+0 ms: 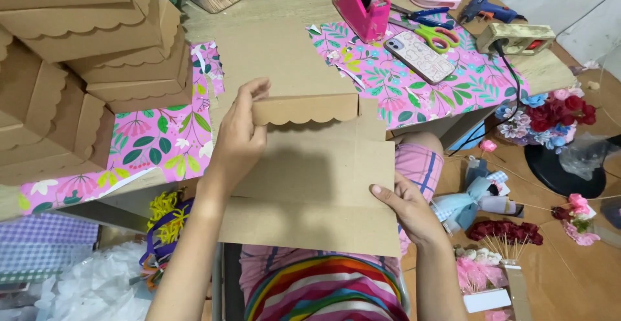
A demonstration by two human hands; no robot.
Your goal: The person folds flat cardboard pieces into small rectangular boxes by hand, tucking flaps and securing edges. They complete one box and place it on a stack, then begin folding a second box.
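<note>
A flat brown cardboard box blank [310, 178] lies half on the low table edge and half over my lap. Its scalloped flap [307, 109] is folded up toward me. My left hand [238, 141] grips the left end of that flap, fingers curled over its top edge. Lower down, my right hand [404, 206] holds the blank's right side, thumb on top of the card.
Several folded brown scalloped boxes [84, 55] are stacked at the left on pink floral paper [152, 143]. A pink tape dispenser [362, 0], scissors [435, 33], a phone [419, 55] and a glue gun [488, 10] lie at the back. Artificial flowers [550, 115] and ribbons cover the floor at right.
</note>
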